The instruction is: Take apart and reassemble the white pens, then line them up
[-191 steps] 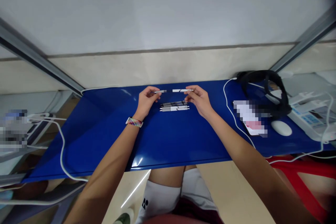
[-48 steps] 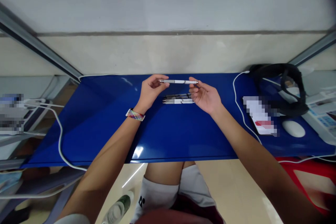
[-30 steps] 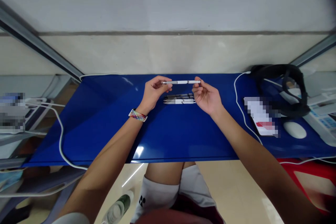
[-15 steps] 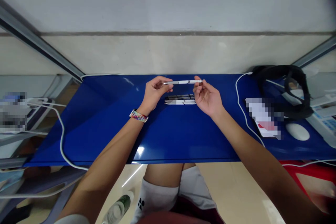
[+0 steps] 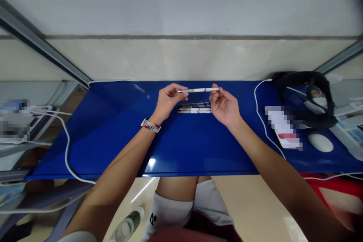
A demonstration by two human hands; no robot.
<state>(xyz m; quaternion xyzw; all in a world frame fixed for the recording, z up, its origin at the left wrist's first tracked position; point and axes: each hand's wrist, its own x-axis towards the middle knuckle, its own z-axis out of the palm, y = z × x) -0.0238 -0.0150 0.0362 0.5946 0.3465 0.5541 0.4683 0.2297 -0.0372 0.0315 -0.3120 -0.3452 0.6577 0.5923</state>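
A white and grey pen (image 5: pixel 198 90) is held level above the blue table (image 5: pixel 198 143), between my two hands. My left hand (image 5: pixel 169 100) pinches its pointed grey end between thumb and fingers. The other, white end is in the fingertips of my right hand (image 5: pixel 224 104), palm turned up. Just below the held pen, several pens (image 5: pixel 194 110) lie side by side on the table, their tips to the left and their right ends close to my right hand.
On the right are a phone (image 5: pixel 285 128), a white mouse (image 5: pixel 321 142), a black headset (image 5: pixel 326 100) and a white cable (image 5: pixel 259 111). Another cable (image 5: pixel 67 147) crosses the table's left side. A bottle (image 5: pixel 127 227) stands below the front edge.
The held pen has turned slightly about its length and dipped a few pixels. Both hands are otherwise almost where they were, and the pens on the table have not moved.
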